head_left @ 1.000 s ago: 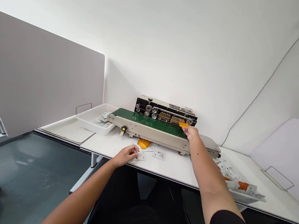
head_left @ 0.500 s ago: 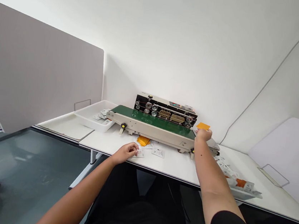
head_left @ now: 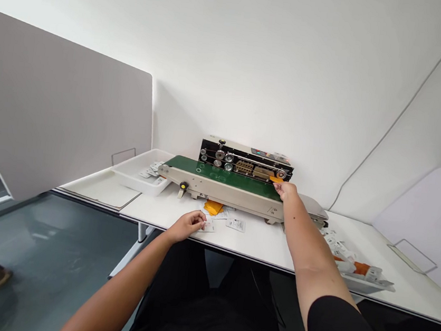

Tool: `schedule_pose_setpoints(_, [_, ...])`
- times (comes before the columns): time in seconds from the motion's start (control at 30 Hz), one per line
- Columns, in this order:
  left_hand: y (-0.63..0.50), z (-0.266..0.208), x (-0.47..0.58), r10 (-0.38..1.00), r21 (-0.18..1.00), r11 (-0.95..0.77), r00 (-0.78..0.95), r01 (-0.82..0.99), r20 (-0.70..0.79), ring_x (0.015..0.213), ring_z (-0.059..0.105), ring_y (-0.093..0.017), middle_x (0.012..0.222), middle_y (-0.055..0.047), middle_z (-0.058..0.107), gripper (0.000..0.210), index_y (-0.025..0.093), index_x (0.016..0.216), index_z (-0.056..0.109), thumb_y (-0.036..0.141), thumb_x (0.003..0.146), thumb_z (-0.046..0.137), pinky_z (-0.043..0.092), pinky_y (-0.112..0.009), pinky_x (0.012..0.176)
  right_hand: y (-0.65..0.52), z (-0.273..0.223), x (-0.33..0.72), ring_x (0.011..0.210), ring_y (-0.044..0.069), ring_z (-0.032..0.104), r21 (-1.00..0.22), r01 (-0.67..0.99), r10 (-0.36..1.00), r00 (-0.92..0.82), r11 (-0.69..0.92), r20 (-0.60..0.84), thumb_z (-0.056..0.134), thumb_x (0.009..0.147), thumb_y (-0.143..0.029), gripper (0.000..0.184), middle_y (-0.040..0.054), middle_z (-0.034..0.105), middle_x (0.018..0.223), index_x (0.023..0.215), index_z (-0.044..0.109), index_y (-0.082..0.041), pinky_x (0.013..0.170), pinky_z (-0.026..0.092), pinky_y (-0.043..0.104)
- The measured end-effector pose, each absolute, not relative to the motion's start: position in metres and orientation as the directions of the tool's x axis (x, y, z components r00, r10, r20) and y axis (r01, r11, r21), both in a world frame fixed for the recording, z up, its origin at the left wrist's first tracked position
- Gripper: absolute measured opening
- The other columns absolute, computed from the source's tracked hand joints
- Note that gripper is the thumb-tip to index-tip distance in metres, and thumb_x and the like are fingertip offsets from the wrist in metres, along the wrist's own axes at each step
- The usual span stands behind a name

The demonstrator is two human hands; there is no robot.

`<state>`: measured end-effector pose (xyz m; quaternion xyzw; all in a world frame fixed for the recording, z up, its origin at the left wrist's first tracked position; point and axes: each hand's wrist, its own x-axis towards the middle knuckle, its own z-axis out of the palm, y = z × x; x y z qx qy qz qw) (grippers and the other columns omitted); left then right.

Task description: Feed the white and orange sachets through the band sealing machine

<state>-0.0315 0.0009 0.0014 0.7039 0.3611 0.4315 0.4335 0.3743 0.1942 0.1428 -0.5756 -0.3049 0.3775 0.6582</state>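
Observation:
My right hand (head_left: 287, 190) pinches an orange sachet (head_left: 277, 179) above the right part of the green conveyor belt (head_left: 242, 182). The sachet is at the rollers of a band sealer (head_left: 259, 171), seen nearly edge-on. My left hand (head_left: 187, 226) lies by the table's front edge, its thumb and fingers closed on a white printed sachet (head_left: 209, 226). Further orange sachets (head_left: 213, 207) lie in a small pile under the front of the conveyor. Beside them another white printed sachet (head_left: 235, 224) lies flat on the table.
At the left end of the belt stands a white plastic tub (head_left: 133, 177) holding several white sachets. To the right, partly behind my right arm, sits a bin (head_left: 370, 285) of white and orange sachets. Grey divider panels (head_left: 70, 116) rise at both sides of the table.
My right hand has moved left with the orange sachet, from beyond the belt's right end to the sealer's rollers. My left hand has stayed in place. The view has shifted slightly.

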Motion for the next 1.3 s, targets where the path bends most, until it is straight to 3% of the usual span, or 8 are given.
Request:
schedule_pose_setpoints(0.23, [0.001,0.002,-0.032,0.878,0.852,-0.445,0.318,0.274,0.357,0.085,0.065,-0.019,0.088,-0.004,0.070,0.023,0.018,0.098,0.063,0.041,0.091,0.062,0.051,-0.031,0.080,0.157,0.139,0.349,0.084,0.019,0.065,-0.977,0.170,0.775,0.596,0.132,0.209,0.065,0.087,-0.025,0.032,0.0088,0.067,0.096,0.117,0.062,-0.015,0.076,0.055,0.031])
schedule_pose_setpoints(0.3, [0.003,0.002,-0.032,0.849,0.751,-0.526,0.298,0.400,0.436,0.102,0.065,-0.024,0.104,-0.008,0.072,0.023,0.020,0.101,0.067,0.040,0.091,0.062,0.050,-0.037,0.095,0.131,0.123,0.324,0.101,0.022,0.062,-0.865,0.416,0.716,0.510,0.281,0.477,0.057,0.090,-0.027,0.034,0.0099,0.066,0.108,0.122,0.063,-0.019,0.091,0.051,0.035])
schedule_pose_setpoints(0.37, [0.005,0.000,-0.029,0.804,0.622,-0.593,0.333,0.511,0.493,0.126,0.057,-0.029,0.127,-0.011,0.068,0.028,0.022,0.111,0.069,0.040,0.090,0.064,0.042,-0.043,0.111,0.100,0.096,0.291,0.108,0.026,0.059,-0.619,0.631,0.696,0.170,0.467,0.697,0.051,0.092,-0.028,0.032,0.0118,0.066,0.112,0.118,0.068,-0.018,0.098,0.047,0.040])
schedule_pose_setpoints(0.5, [0.009,-0.009,-0.017,0.810,0.414,-0.576,0.422,0.705,0.408,0.147,0.037,-0.035,0.154,-0.011,0.050,0.058,0.025,0.138,0.059,0.041,0.084,0.072,0.026,-0.053,0.122,0.045,0.026,0.224,0.124,0.029,0.053,-0.371,0.628,0.714,-0.473,0.684,0.516,0.061,0.090,-0.036,0.048,0.0105,0.064,0.133,0.136,0.062,-0.023,0.110,0.039,0.046])
schedule_pose_setpoints(0.63, [0.009,-0.014,-0.009,0.826,0.321,-0.551,0.448,0.770,0.343,0.138,0.051,-0.031,0.147,-0.012,0.058,0.055,0.025,0.142,0.056,0.033,0.088,0.064,0.033,-0.049,0.119,0.023,-0.016,0.195,0.145,0.032,0.037,-0.377,0.680,0.778,-0.545,0.629,0.313,0.055,0.096,-0.046,0.062,0.0107,0.047,0.155,0.152,0.046,-0.022,0.119,0.029,0.050])
schedule_pose_setpoints(0.9, [0.005,-0.008,-0.012,0.799,0.393,-0.589,0.434,0.706,0.417,0.117,0.064,-0.027,0.127,-0.008,0.072,0.032,0.024,0.123,0.068,0.032,0.092,0.063,0.047,-0.038,0.104,0.014,-0.004,0.204,0.139,0.029,0.046,-0.437,0.619,0.755,-0.578,0.653,0.310,0.060,0.093,-0.046,0.061,0.0098,0.053,0.149,0.149,0.049,-0.024,0.118,0.034,0.044])
schedule_pose_setpoints(1.13, [0.003,-0.010,-0.019,0.781,0.559,-0.540,0.128,0.630,0.611,0.100,0.065,-0.025,0.100,-0.009,0.070,0.031,0.021,0.101,0.072,0.037,0.100,0.046,0.051,-0.037,0.095,0.017,-0.015,0.202,0.152,0.030,0.024,-0.536,0.631,0.827,-0.457,0.561,0.327,0.068,0.086,-0.040,0.082,0.0072,0.033,0.163,0.159,0.031,-0.029,0.123,0.025,0.051])
schedule_pose_setpoints(1.3, [0.001,-0.004,-0.028,0.847,0.742,-0.447,-0.032,0.499,0.531,0.086,0.064,-0.024,0.089,-0.006,0.070,0.027,0.021,0.092,0.071,0.042,0.094,0.054,0.052,-0.033,0.080,0.012,-0.013,0.201,0.147,0.030,0.032,-0.569,0.572,0.806,-0.380,0.591,0.455,0.066,0.086,-0.031,0.079,0.0087,0.037,0.159,0.158,0.033,-0.029,0.120,0.029,0.052])
